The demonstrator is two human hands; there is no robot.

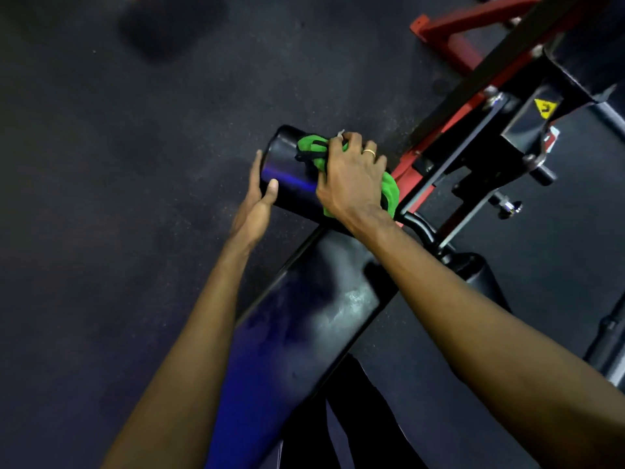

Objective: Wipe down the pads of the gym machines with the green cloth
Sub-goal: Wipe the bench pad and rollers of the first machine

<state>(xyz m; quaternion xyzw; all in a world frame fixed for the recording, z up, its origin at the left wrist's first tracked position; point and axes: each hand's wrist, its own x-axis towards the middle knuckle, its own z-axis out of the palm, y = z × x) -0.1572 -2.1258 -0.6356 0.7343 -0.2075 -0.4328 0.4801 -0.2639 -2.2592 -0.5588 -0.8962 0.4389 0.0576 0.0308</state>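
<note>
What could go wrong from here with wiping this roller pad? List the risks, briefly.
1. The green cloth is bunched under the right hand, so parts of the roller pad may get missed.
2. The left hand only steadies the pad's end with straight fingers; the pad might turn or slip.
3. The cloth's tail hangs by the red frame and could snag there.
</note>
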